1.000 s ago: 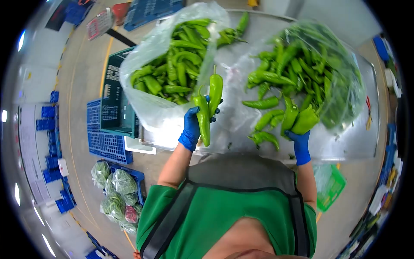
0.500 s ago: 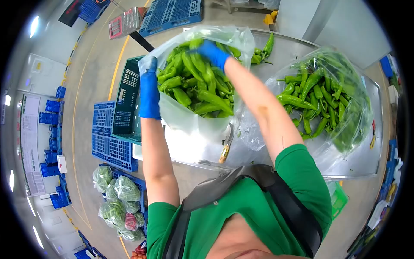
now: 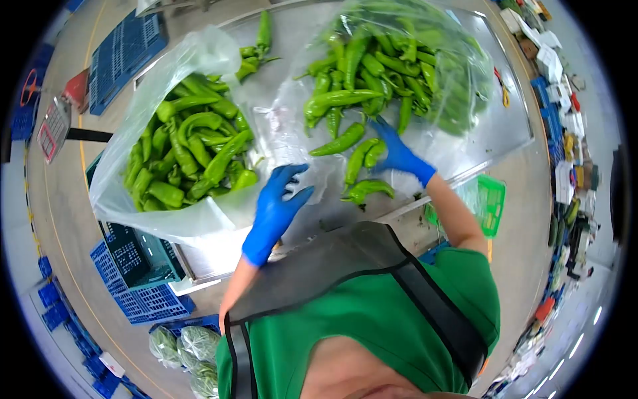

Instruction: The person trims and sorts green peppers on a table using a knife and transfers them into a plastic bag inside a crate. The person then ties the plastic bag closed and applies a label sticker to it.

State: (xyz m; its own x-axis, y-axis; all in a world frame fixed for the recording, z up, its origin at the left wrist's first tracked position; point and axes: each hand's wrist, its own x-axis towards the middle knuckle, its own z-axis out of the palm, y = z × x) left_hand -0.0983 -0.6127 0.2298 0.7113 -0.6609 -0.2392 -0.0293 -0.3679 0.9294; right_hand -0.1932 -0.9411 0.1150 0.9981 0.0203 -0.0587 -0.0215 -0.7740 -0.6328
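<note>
My left hand [image 3: 276, 211], in a blue glove, is over the metal table between two bags, its fingers apart and nothing in it. In another blue glove, my right hand [image 3: 397, 154] reaches to the loose green peppers in front of the right bag; its fingertips are partly hidden among them. Near it lie a pepper [image 3: 339, 140] and a curved pepper [image 3: 369, 189]. Left of my left hand an open clear bag [image 3: 114, 186] holds many green peppers [image 3: 193, 149]. Beyond my right hand, more peppers [image 3: 392, 63] spill from a second clear bag [image 3: 468, 86].
The metal table [image 3: 508, 126] bears red-and-yellow scissors [image 3: 503, 90] at right. Left of it are a dark green crate [image 3: 149, 256], a scale [image 3: 54, 128] and a blue pallet [image 3: 126, 60]. A green basket [image 3: 492, 206] and bagged vegetables [image 3: 198, 342] are below.
Both hands have left the left bag and come back towards my body, the right one moving across to the loose peppers. The view has turned to the right.
</note>
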